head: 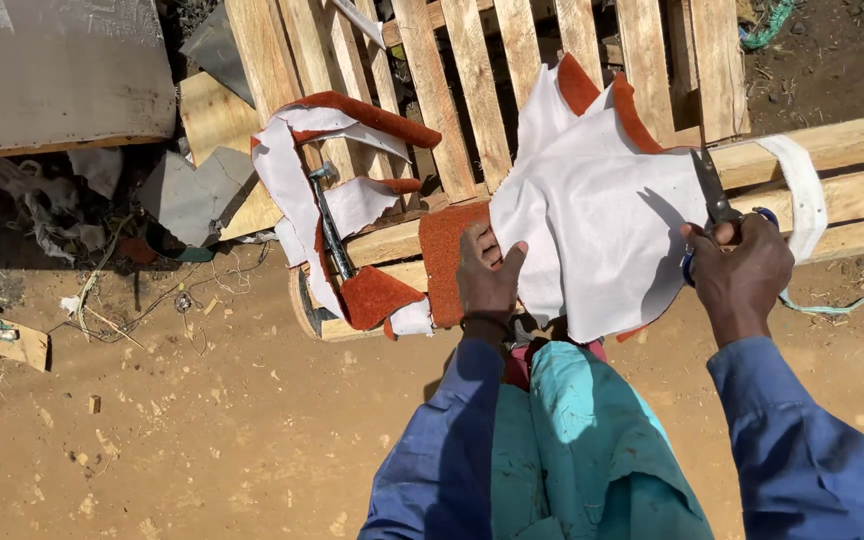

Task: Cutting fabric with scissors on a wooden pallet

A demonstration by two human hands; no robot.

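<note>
The large sheet of orange fabric with a white backing (592, 215) lies white side up on the pale wooden pallet of slats (452, 90), near its lower edge and just in front of the person's knees. The left hand (487, 280) presses flat on the sheet's left border, where the orange pile shows, with its fingers spread and gripping nothing. The right hand (742, 275) is closed through the blue loops of a pair of scissors with dark blades (714, 190), and the blades point upward at the right edge of the sheet. A narrow white strip (802, 190) curls away from that edge, beside the scissors.

The sheet looks soft, light and limp, so I judge that it bends and slides easily and needs a flat hand close to the cutting line to keep it tight. It does not seem fragile.

To the left, 1 smaller cut piece of the same orange and white fabric (322, 190) is draped over the slats, with a dark metal tool (332, 235) lying on it. Sandy ground (202, 430) is below.
</note>
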